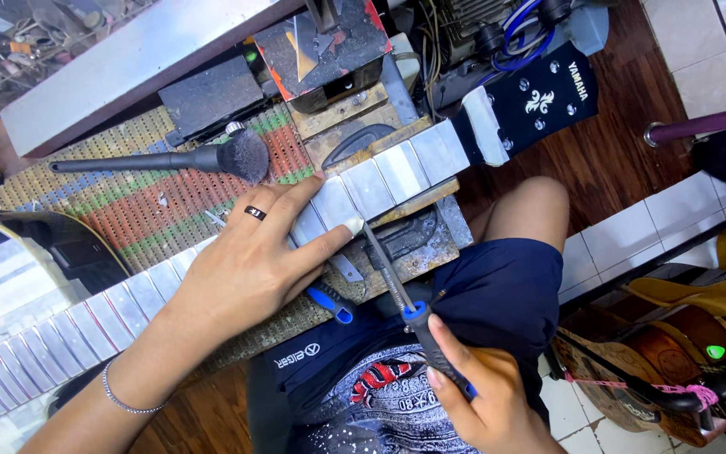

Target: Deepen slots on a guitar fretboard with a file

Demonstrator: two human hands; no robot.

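Wooden floor and a striped mat (153,197) carry a guitar neck (237,252) running from lower left up to the headstock (539,101). From the head view, my left hand (249,265) presses flat on the taped fretboard, fingers spread, gripping nothing. My right hand (485,403) is clamped on a file (397,282), whose long axis slants up-left, tip touching the neck's near edge by my left thumb. A brush (170,158) lies beyond.

Two hands (245,269), one guitar neck (380,181), one file (397,286), one brush (170,158).
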